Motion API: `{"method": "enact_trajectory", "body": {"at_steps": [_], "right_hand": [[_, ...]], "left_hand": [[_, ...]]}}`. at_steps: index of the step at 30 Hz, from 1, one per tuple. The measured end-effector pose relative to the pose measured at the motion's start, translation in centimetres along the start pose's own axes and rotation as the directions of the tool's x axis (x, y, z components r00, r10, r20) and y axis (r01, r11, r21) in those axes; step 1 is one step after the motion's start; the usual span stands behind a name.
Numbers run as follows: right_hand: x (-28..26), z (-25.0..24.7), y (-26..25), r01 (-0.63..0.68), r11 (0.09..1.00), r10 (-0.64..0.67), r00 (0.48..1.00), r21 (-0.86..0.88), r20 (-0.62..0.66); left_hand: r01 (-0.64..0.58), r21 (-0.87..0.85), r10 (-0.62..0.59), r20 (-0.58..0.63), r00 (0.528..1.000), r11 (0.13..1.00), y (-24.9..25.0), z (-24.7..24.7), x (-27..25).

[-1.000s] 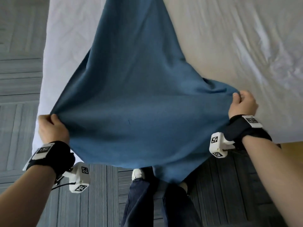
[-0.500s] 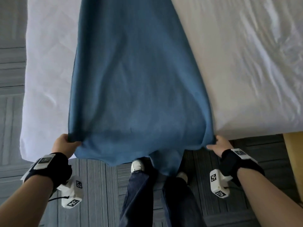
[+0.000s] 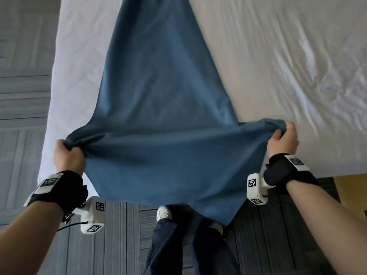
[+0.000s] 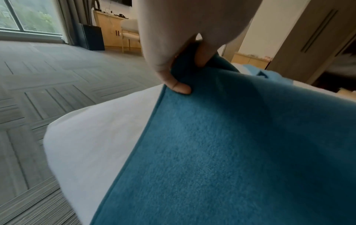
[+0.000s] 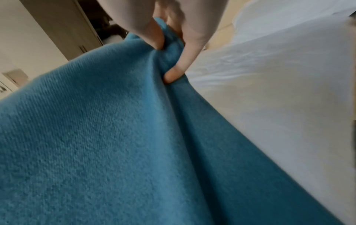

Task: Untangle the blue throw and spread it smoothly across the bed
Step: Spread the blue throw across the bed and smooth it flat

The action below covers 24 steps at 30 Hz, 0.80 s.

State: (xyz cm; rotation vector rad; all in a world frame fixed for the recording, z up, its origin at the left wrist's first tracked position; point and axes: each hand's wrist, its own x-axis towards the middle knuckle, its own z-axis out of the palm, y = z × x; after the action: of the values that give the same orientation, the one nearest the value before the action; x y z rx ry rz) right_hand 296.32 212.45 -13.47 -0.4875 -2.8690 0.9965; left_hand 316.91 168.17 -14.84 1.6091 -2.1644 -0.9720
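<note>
From the head view, the blue throw [image 3: 158,120] runs as a long strip up the white bed [image 3: 278,66], narrow at the far end and pulled wide at the near end, where the left hand [image 3: 67,155] and right hand [image 3: 282,141] each clutch a bunched side edge in curled fingers and a loose corner hangs down over the carpet [image 3: 23,96]. The left wrist view shows the thumb and fingers pinching the throw's hemmed edge above the sheet. The right wrist view shows fingers curled into a gathered fold of fuzzy blue fabric beside the bed.
</note>
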Motion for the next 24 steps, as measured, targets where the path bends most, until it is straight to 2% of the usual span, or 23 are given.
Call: {"method": "enact_trajectory", "body": {"at_steps": [2, 4, 5, 7, 9, 11, 12, 13, 15, 17, 19, 22, 24], "right_hand": [[0.8, -0.2, -1.5, 0.005, 0.997, -0.003, 1.0, 0.072, -0.022], [1.0, 0.0, -1.6, -0.01, 0.997, 0.011, 1.0, 0.078, -0.003], [1.0, 0.3, -1.0, -0.026, 0.998, 0.025, 0.999, 0.053, 0.025], [0.6, 1.2, 1.2, -0.085, 0.994, 0.092, 0.988, -0.061, 0.127], [-0.1, 2.1, 4.2, -0.146, 0.965, 0.207, 0.934, -0.217, 0.29], [-1.2, 2.9, 7.1, -0.192, 0.933, 0.32, 0.829, -0.305, 0.458], [-1.8, 3.3, 8.3, -0.204, 0.927, 0.346, 0.789, -0.316, 0.507], [-2.4, 3.7, 9.2, -0.21, 0.93, 0.346, 0.779, -0.303, 0.522], [-3.2, 4.3, 9.8, -0.204, 0.953, 0.289, 0.83, -0.224, 0.476], [-3.5, 4.3, 9.7, -0.15, 0.971, 0.21, 0.906, -0.186, 0.368], [-3.7, 3.3, 9.9, -0.102, 0.976, 0.15, 0.955, -0.191, 0.255], [-4.3, 1.7, 10.1, -0.112, 0.948, 0.176, 0.964, -0.298, 0.198], [-4.3, 2.0, 9.5, -0.11, 0.919, 0.234, 0.926, -0.379, 0.298]], "left_hand": [[-0.021, -0.026, 0.019, -0.07, 0.997, 0.999, 1.4, -0.5, 0.4], [0.019, 0.0, -0.019, -0.08, 0.997, 1.0, 1.2, -0.5, 0.8], [0.043, 0.043, -0.041, -0.056, 0.998, 0.998, 0.6, -0.3, 0.8], [0.095, 0.151, -0.105, 0.066, 0.992, 0.984, -1.4, 0.2, 0.8], [0.13, 0.232, -0.185, 0.234, 0.954, 0.964, -3.9, 0.7, 0.4], [0.121, 0.3, -0.233, 0.374, 0.897, 0.946, -6.2, 1.0, -0.2], [0.109, 0.304, -0.237, 0.425, 0.874, 0.947, -7.1, 1.2, -0.6], [0.099, 0.285, -0.227, 0.459, 0.859, 0.953, -7.8, 1.5, -0.9], [0.075, 0.237, -0.18, 0.462, 0.868, 0.969, -8.6, 2.1, -0.8], [0.071, 0.192, -0.14, 0.376, 0.916, 0.979, -9.1, 2.1, -0.2], [0.117, 0.159, -0.157, 0.268, 0.95, 0.98, -9.7, 1.5, 0.2], [0.103, 0.32, -0.178, 0.215, 0.96, 0.942, -10.9, 0.4, 0.1], [0.05, 0.391, -0.17, 0.277, 0.946, 0.919, -10.7, 0.5, 0.2]]}}
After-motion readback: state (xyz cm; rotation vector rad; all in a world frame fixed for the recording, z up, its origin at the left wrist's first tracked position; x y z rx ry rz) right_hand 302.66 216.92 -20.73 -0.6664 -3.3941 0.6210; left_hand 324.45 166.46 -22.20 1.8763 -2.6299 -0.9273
